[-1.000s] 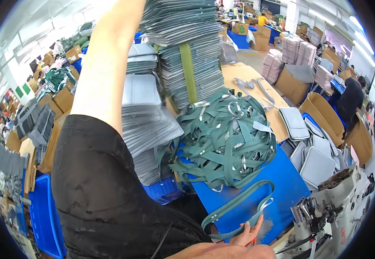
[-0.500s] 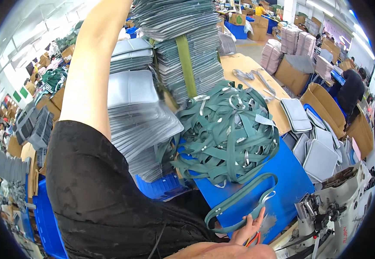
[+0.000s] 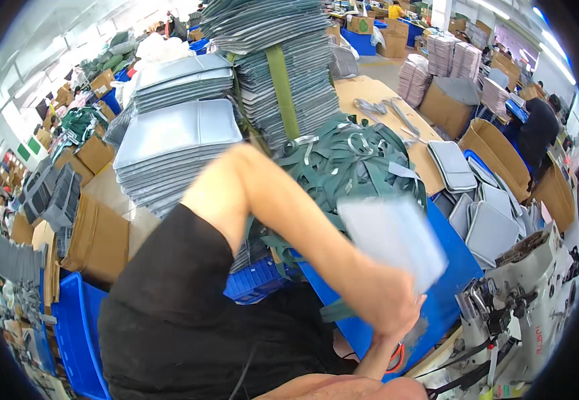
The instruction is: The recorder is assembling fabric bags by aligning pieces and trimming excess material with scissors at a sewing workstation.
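My left hand (image 3: 389,303) is blurred but closed on a pale grey padded piece (image 3: 389,240), held over the blue table board (image 3: 447,293). My right hand (image 3: 384,350) is mostly hidden beneath the left, so its grip is unclear. A green strap (image 3: 336,309) shows beside them, and orange-handled scissors (image 3: 396,360) lie by my right hand. Behind is a tangled heap of green straps (image 3: 329,160). To its left stand a stack of grey padded pieces (image 3: 176,133) and a taller bundle tied with an olive band (image 3: 283,93).
A sewing machine (image 3: 523,307) borders the board at right. Loose grey pieces (image 3: 493,233) and cardboard boxes (image 3: 493,160) lie beyond it, near a person in dark clothing (image 3: 539,127). A blue bin (image 3: 83,333) stands at lower left.
My left arm has swung down from the top of the view toward my right hand, bringing a grey piece. The green strap in my right hand is now mostly covered.
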Demonstrator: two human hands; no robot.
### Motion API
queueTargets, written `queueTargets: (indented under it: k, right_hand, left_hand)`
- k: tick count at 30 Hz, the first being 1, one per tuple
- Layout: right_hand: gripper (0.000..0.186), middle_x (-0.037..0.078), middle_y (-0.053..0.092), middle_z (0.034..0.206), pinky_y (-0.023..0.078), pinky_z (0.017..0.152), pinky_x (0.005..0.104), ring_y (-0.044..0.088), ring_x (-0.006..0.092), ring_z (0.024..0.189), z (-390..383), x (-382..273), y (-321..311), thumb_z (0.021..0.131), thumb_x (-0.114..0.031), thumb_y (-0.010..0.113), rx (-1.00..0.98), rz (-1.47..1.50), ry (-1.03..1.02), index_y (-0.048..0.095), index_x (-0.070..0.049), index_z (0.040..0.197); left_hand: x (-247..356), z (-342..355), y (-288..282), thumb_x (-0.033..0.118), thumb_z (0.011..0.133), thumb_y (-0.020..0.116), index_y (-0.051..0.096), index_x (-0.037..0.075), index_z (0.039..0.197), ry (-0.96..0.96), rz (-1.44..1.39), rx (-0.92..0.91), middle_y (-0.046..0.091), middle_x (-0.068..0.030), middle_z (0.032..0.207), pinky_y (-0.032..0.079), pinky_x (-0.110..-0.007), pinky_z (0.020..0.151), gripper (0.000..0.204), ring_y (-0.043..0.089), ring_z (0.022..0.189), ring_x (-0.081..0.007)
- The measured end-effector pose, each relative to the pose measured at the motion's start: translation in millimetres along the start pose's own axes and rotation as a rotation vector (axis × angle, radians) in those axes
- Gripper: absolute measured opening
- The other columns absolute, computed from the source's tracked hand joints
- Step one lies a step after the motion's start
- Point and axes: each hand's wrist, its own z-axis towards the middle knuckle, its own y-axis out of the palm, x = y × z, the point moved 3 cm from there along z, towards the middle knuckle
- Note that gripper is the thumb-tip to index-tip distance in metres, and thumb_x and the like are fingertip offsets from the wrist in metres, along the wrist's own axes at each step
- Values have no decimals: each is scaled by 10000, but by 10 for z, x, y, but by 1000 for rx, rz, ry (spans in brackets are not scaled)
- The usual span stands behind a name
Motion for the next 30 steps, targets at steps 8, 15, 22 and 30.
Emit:
queueTargets:
  k: [8,15,22,30]
  right_hand:
    - [316,126,669,1187,496,899,371,630,221,1016,-165,-413,-80,1029,-185,615,-398,-458,-277,661,80,1194]
    - [236,143,705,1009,466,804,306,628,197,906,-386,-657,-184,984,-131,660,-685,-849,-448,681,96,1044]
    - [124,114,676,1004,448,720,257,576,137,798,-412,-664,-391,890,-49,754,-597,-778,-565,697,54,929]
    - [240,84,659,864,412,627,261,565,145,757,-313,-711,-339,764,-24,806,-440,-924,-758,568,-5,736]
  left_hand:
    - [403,621,862,403,734,716,722,33,796,12,-318,-99,734,-131,880,524,-496,581,375,704,705,-328]
    - [-569,642,779,534,954,627,654,37,994,139,-678,-750,726,-144,943,539,-481,770,499,688,948,-382]
    - [-882,238,462,380,972,664,638,41,994,13,-759,-595,702,-124,895,509,-481,757,340,670,889,-354]
    - [-1111,79,407,281,920,763,653,51,886,-157,-924,-241,697,-101,856,519,-396,697,257,686,812,-288]
